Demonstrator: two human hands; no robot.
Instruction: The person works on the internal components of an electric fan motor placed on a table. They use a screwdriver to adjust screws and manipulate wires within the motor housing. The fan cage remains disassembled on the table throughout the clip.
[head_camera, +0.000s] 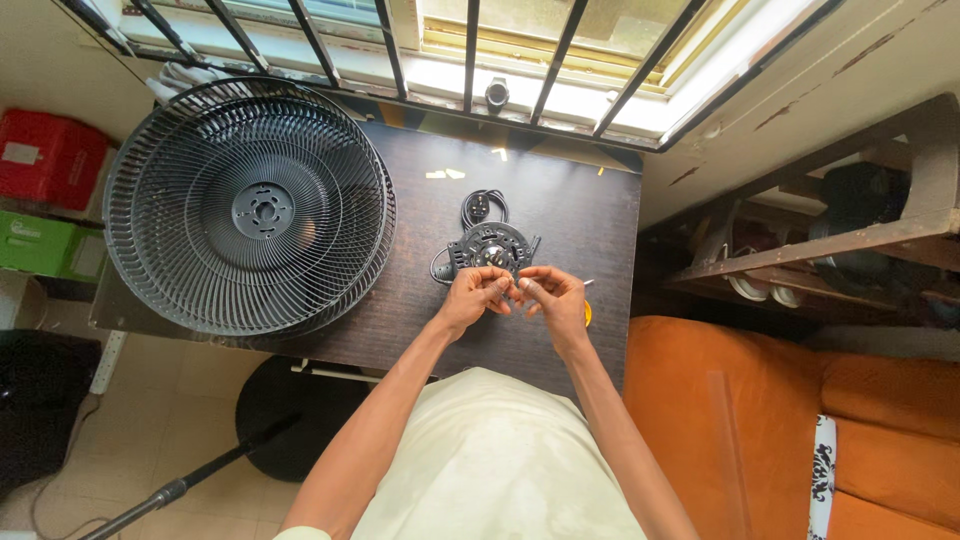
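- Left hand (478, 295): fingers curled, tips pinched together with those of the other hand on a small item too small to be identified; held just above the near edge of the motor unit.
- Right hand (553, 297): fingers curled, thumb and forefinger pinched on the same small item; held just beside the left hand, over the worktop.
- Motor unit (490, 245): round, black, with a metallic centre and spoked frame; laid flat on the worktop, right behind both hands.
- Power cord (482, 207): black, coiled, with plug; placed just behind the motor unit, touching it.
- Yellow item (587, 313): small, largely hidden behind the right hand; kind cannot be told.
- Worktop (580, 215): dark wood grain, rectangular, set beneath a barred window.
- Fan grilles (248, 207): black wire, round, stacked one in the other, laid on the left part of the worktop and overhanging its edge; well apart from the hands.
- Red box (45, 155) and green box (35, 243): set left of the worktop; contents not visible.
- Shoe rack (850, 220): wooden, at right, footwear seen on its shelves.
- Orange sofa (800, 420): at lower right, beside the worktop.
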